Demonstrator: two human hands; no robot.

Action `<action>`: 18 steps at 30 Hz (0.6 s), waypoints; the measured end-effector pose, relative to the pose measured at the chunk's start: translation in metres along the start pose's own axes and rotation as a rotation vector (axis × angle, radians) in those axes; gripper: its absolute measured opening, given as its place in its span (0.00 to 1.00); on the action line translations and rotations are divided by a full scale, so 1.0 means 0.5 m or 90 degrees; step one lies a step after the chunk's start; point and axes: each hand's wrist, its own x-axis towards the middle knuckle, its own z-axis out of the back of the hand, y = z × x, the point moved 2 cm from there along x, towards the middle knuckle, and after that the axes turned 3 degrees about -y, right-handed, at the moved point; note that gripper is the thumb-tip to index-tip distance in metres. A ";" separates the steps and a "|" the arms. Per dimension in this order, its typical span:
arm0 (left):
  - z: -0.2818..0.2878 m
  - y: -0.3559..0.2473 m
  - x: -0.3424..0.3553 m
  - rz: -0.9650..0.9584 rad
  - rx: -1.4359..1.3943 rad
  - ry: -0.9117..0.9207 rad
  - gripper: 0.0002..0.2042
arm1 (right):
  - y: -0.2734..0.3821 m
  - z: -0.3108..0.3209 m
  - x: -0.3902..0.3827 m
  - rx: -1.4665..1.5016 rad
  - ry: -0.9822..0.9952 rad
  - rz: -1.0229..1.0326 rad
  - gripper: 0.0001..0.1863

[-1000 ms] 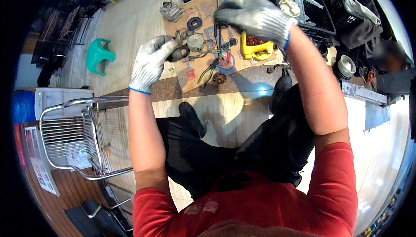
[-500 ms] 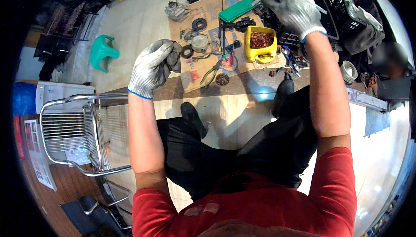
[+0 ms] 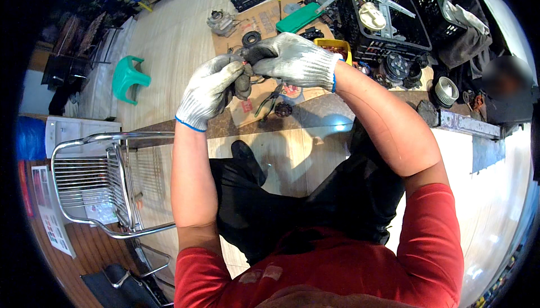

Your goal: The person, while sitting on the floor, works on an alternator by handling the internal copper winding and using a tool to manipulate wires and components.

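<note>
Both hands wear white knit gloves with dark, dirty palms and meet over a cardboard sheet (image 3: 238,115). My left hand (image 3: 211,88) is closed in a pinch, a tiny reddish bit showing at its fingertips, too small to name. Against those fingertips, my right hand (image 3: 301,60) is closed too; what it grips is hidden. Just below the hands lie green-handled pliers (image 3: 265,105) and a round copper-brown part (image 3: 283,109). Behind my right hand, a yellow container (image 3: 337,46) is partly covered. Beyond are a black ring (image 3: 251,38) and a green case (image 3: 298,18).
Black crates (image 3: 394,43) stand at the far right, a grey metal bracket and white part on one. A white fan wheel (image 3: 446,91) sits near the ledge. At left are a green stool (image 3: 129,79) and a metal chair (image 3: 93,178). A metal motor-like part (image 3: 221,24) stands farther back.
My right hand has come from the crates at the far right, leftward and nearer, to meet my left hand. It now blocks much of the yellow container. My left hand has shifted slightly right.
</note>
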 end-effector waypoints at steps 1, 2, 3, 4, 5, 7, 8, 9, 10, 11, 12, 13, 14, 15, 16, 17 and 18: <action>-0.004 0.001 0.001 0.000 -0.001 -0.005 0.13 | -0.003 -0.003 0.001 0.016 -0.013 -0.006 0.20; -0.006 0.001 0.002 -0.006 0.017 -0.026 0.13 | -0.009 -0.009 0.002 0.032 -0.026 -0.011 0.20; -0.008 0.003 0.004 -0.013 0.033 -0.046 0.13 | -0.010 -0.014 0.002 0.047 -0.040 -0.018 0.20; -0.011 0.005 0.007 -0.019 0.049 -0.066 0.13 | -0.011 -0.016 0.002 0.061 -0.054 -0.025 0.20; -0.017 0.006 0.009 -0.029 0.060 -0.099 0.13 | -0.012 -0.017 -0.001 0.084 -0.048 -0.042 0.20; -0.025 0.003 0.014 -0.053 0.082 -0.168 0.13 | 0.009 -0.014 -0.007 0.128 -0.035 -0.072 0.21; -0.023 0.003 0.018 -0.055 0.091 -0.155 0.13 | 0.006 -0.022 -0.006 0.163 -0.049 -0.051 0.21; -0.022 0.002 0.021 -0.057 0.100 -0.141 0.13 | 0.002 -0.028 -0.004 0.139 -0.065 -0.044 0.20; -0.024 0.000 0.024 -0.059 0.109 -0.127 0.13 | -0.002 -0.030 -0.001 0.114 -0.081 -0.037 0.20; -0.027 -0.003 0.022 -0.072 0.157 -0.146 0.14 | -0.009 -0.030 0.000 0.080 -0.082 -0.060 0.19; -0.035 -0.010 0.014 -0.082 0.206 -0.165 0.14 | -0.004 -0.028 0.002 0.049 -0.084 -0.084 0.19; -0.042 -0.014 0.010 -0.093 0.255 -0.184 0.14 | -0.001 -0.027 0.004 0.018 -0.085 -0.109 0.18; -0.046 -0.013 0.010 -0.123 0.304 -0.221 0.14 | -0.003 -0.031 0.007 0.001 -0.105 -0.080 0.18; -0.053 -0.008 0.012 -0.156 0.350 -0.255 0.14 | -0.016 -0.038 0.010 -0.019 -0.125 -0.053 0.18; -0.058 0.000 0.017 -0.187 0.396 -0.290 0.14 | -0.037 -0.048 0.013 -0.038 -0.145 -0.027 0.18; -0.064 0.007 0.022 -0.224 0.450 -0.300 0.14 | -0.062 -0.060 0.012 -0.217 -0.170 0.149 0.17; -0.075 0.005 0.020 -0.253 0.472 -0.317 0.14 | -0.062 -0.061 0.015 -0.195 -0.170 0.077 0.17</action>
